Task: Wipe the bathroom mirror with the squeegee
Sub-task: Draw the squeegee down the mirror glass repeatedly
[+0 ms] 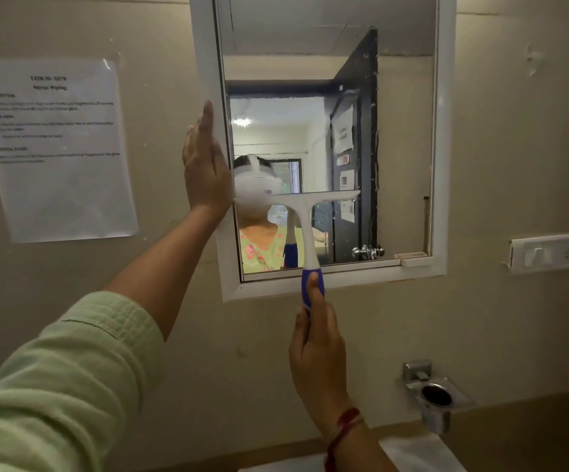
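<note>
The bathroom mirror (pixel 398 148) hangs on the wall in a white frame (pixel 443 137). A squeegee (pixel 306 229) with a white head and blue grip lies against the lower half of the glass, its blade level across the left and middle part. My right hand (pixel 317 349) is closed round the blue grip just below the frame's bottom edge. My left hand (pixel 204 165) rests flat against the frame's left side, fingers pointing up and together. The mirror reflects a person in a green top and a dark door.
A printed sheet (pixel 54 148) is taped to the wall left of the mirror. A switch and socket plate (pixel 548 252) sits to the right. A chrome holder (pixel 436 396) juts from the wall low on the right, above a white basin edge (pixel 422 451).
</note>
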Demonstrator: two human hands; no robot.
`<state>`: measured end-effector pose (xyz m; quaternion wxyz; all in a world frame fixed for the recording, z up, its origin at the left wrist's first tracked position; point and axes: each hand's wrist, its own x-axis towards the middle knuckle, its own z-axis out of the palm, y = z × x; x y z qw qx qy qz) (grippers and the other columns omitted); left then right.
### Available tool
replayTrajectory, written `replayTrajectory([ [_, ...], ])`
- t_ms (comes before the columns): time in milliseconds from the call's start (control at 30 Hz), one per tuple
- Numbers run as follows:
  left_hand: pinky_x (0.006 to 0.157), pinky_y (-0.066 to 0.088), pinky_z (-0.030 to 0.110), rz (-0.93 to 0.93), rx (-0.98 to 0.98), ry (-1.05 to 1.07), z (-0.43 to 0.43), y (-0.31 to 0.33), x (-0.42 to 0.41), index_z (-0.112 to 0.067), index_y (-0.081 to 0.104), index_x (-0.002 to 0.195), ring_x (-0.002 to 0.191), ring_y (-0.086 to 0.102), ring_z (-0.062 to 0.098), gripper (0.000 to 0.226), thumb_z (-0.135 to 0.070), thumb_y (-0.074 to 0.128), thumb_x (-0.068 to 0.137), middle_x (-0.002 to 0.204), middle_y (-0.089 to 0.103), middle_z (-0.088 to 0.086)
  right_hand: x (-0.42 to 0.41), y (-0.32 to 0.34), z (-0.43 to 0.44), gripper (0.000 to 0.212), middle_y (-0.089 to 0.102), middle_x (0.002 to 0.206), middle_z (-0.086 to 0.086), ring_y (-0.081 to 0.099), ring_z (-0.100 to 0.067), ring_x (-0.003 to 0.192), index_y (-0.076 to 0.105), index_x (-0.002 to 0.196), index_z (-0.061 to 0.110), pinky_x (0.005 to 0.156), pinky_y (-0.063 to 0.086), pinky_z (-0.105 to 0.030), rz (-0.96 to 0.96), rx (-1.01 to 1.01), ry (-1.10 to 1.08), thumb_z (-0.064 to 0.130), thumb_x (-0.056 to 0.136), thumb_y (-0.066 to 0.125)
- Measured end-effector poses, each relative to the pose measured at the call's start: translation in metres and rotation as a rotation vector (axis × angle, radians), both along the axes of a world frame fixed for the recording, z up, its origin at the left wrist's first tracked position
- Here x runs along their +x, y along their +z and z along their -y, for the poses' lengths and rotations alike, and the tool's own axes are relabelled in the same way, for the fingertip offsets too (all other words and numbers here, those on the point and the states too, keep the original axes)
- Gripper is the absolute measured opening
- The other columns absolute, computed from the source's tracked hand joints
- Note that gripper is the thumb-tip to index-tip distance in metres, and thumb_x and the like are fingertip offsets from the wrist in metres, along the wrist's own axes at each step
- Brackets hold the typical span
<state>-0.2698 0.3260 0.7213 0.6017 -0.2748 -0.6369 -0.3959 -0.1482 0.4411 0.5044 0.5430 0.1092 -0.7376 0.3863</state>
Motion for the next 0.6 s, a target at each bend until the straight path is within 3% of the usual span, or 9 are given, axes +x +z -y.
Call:
replayTrajectory([
  [233,0.112,0.027,0.047,0.008,0.010,-0.018,-0.001,0.000,-0.001,-0.007,0.024,0.143,0.134,0.036,0.030,0.045,-0.005,0.027,0.098,0.147,0.037,0.010,-0.007,0.043,-0.008,0.053,0.054,0.110,-0.008,0.057,-0.021,0.075,0.011,0.140,0.043,0.059,0.054,-0.044,-0.083,0.004,-0.013,0.027,0.096,0.035],
  [467,0.110,0.030,0.050,-0.022,0.012,-0.033,-0.001,-0.001,-0.003,-0.005,0.025,0.142,0.131,0.040,0.030,0.044,-0.006,0.026,0.098,0.147,0.037,0.011,0.002,-0.021,0.000,0.058,0.052,0.098,-0.002,0.052,-0.012,0.062,0.012,0.137,0.046,0.055,0.051,-0.017,0.014,-0.023,0.039,0.021,0.094,0.042],
  [600,0.109,0.030,0.050,-0.021,0.016,-0.034,-0.001,-0.001,-0.004,-0.005,0.025,0.142,0.131,0.040,0.031,0.044,-0.006,0.026,0.098,0.147,0.037,0.012,-0.004,0.009,-0.002,0.054,0.044,0.099,0.008,0.053,-0.012,0.065,0.011,0.139,0.045,0.053,0.053,-0.027,-0.058,-0.019,0.017,0.027,0.096,0.038],
])
